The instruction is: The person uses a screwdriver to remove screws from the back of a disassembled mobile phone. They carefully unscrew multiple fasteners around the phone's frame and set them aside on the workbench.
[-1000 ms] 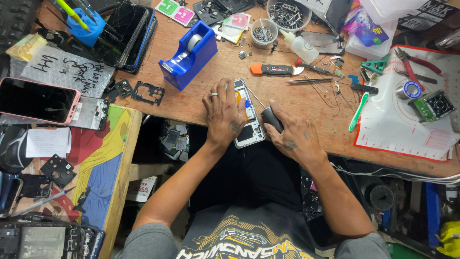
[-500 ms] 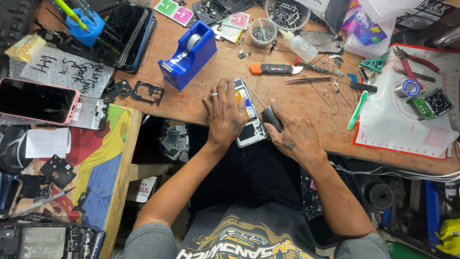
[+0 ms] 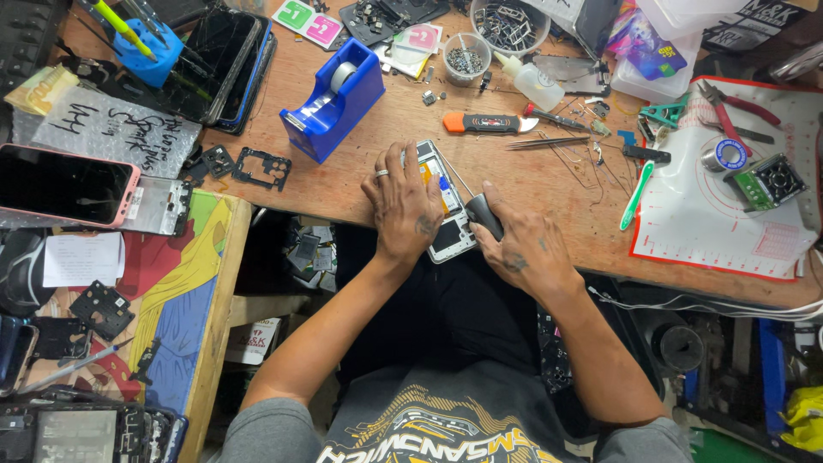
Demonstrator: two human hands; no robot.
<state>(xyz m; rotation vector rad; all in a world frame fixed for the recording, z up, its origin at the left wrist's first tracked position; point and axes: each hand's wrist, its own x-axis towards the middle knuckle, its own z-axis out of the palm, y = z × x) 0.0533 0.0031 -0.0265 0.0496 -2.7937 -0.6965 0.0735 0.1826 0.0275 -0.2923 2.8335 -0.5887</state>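
An opened phone [image 3: 447, 225] with its insides showing lies at the near edge of the wooden workbench [image 3: 360, 180]. My left hand [image 3: 403, 206], a ring on one finger, lies flat on the phone and pins it down. My right hand [image 3: 519, 249] grips a dark-handled tool [image 3: 483, 213] whose thin metal shaft points up and left over the phone's upper part.
A blue tape dispenser [image 3: 336, 101] stands behind the phone. An orange-handled knife [image 3: 489, 123], tweezers [image 3: 536, 142], a small cup of screws [image 3: 467, 58] and a white mat with red border [image 3: 729, 214] lie to the right. A pink phone [image 3: 64, 184] and spare parts crowd the left side.
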